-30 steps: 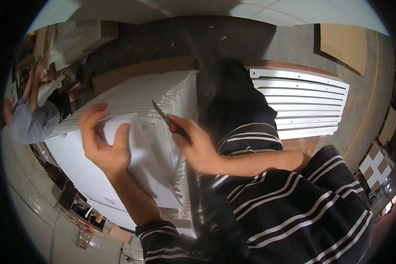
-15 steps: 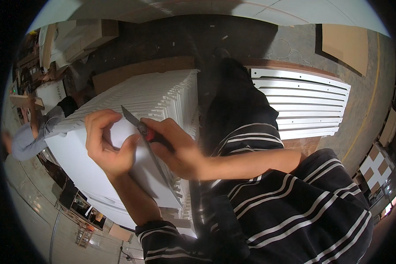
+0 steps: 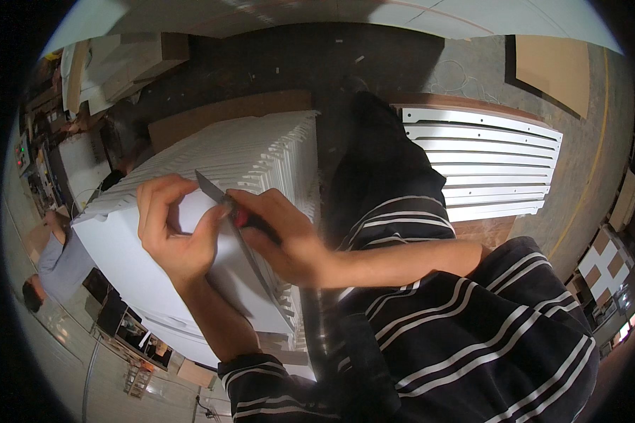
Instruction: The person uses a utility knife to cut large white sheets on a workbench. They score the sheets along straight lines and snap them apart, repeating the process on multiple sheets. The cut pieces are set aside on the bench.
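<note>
My right hand (image 3: 281, 229) is wrapped round a utility knife (image 3: 210, 189) with a red and black handle. Its bare blade points up and left, close to the edge of a white panel (image 3: 236, 289). My left hand (image 3: 180, 229) is bent over this panel, the fingers curled at its far part and the thumb by the edge, right beside the knife. The panel lies tilted on a big stack of white panels (image 3: 222, 155) standing close together. Where the blade meets the edge is too small to make out.
White slotted strips (image 3: 483, 162) lie on a brown board right of my leg. A brown sheet (image 3: 552, 74) rests on the floor at the far right. Cardboard boxes (image 3: 144, 63) stand far left. Another person (image 3: 60, 257) is at the left beyond the stack.
My left thumb has shifted slightly up toward the knife; both hands otherwise stay almost in place. The other person at the left has moved down and changed posture.
</note>
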